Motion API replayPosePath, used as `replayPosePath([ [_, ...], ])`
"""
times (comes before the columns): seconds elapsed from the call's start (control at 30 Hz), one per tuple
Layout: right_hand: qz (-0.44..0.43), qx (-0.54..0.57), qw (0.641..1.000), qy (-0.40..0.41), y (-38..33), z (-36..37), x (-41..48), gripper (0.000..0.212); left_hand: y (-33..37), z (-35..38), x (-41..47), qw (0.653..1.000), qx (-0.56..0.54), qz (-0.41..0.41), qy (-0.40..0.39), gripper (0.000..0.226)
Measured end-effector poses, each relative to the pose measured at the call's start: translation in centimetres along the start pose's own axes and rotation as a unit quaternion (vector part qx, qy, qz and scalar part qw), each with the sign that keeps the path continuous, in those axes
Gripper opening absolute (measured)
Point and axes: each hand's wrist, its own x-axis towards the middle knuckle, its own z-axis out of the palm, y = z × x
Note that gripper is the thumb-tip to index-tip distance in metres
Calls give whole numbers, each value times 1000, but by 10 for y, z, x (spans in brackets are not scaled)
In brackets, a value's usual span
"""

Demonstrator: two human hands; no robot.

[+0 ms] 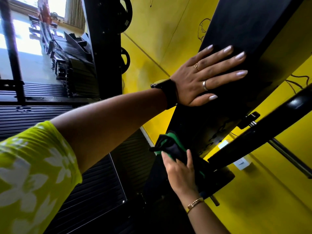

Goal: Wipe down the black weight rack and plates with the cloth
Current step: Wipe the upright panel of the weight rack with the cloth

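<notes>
Yellow wall (160,22) behind. Black rack (253,22): left hand (202,76) lies flat on it, fingers straight. Below that hand, right hand (180,171) grips cloth (169,143), pressed against rack.

Rack beam (249,27): black, slanted, under flat left hand (200,76). Cloth (170,144): black-green, bunched in right hand (180,174), against rack below.

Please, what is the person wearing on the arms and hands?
The left hand has a black wristwatch, a silver band ring, a thin gold ring and pale polished nails; its arm wears a short yellow-green sleeve with white flowers. The right hand has a gold bracelet at the wrist.
</notes>
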Motion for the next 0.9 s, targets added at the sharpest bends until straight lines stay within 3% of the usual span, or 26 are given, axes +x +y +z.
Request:
replayPosePath([
  [0.07, 14, -12, 999, 50, 2, -13, 15, 55, -1, 1, -1, 1000, -3, -8, -1, 54],
  [0.17, 23, -43, 997, 53, -6, -15, 35, 55, -3, 1, -1, 1000, -5, -14, 16, 53],
  [0.37, -30, -83, 989, -116, -19, 14, 20, 51, -1, -2, -1, 999, -16, 3, 35, 52],
  [0.47, -60, -88, 981, -161, -14, 19, 1, 53, 0, -3, -1, 999, -15, 10, 44, 52],
  [0.57, -49, -43, 987, -144, -6, 11, -7, 58, 10, 1, -14, 999, -23, 0, 28, 53],
  [0.67, 8, -18, 997, -72, -3, -5, 5, 65, 18, 12, -41, 999, -23, 23, 16, 53],
  [0.8, 38, -17, 999, 31, -9, -17, 35, 43, 14, 26, -77, 996, 5, 86, 17, 60],
  [0.9, 2, -77, 996, -37, -18, 1, 38, 39, 12, 32, -84, 995, 2, 92, 26, 60],
])
